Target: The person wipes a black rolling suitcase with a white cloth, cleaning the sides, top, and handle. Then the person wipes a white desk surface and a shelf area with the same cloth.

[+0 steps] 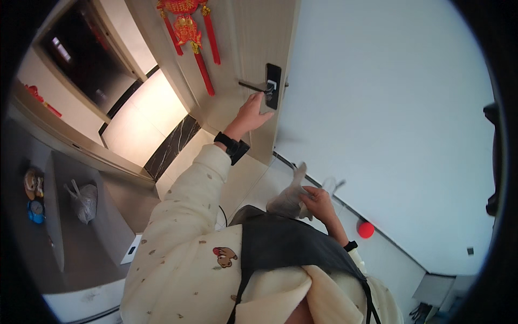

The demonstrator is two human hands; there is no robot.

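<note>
My left hand (251,114) reaches to the dark lever handle (254,86) of a light wooden door (243,48), beside the handle's black plate (273,86). Its fingers are at the pivot end of the lever; whether they touch it is unclear. My right hand (319,204), low in front of the dark apron (283,243), pinches a limp grey cloth (285,198) between thumb and fingers. The cloth hangs above the floor near the white wall. A black band is on each wrist.
Red tasselled ornaments (187,30) hang on the door. At the left, a cabinet (81,259) holds a tied plastic bag (84,200) and a small blue clock (36,210). A red ball (366,230) lies by the wall at the right. A black marble threshold (172,148) crosses the doorway.
</note>
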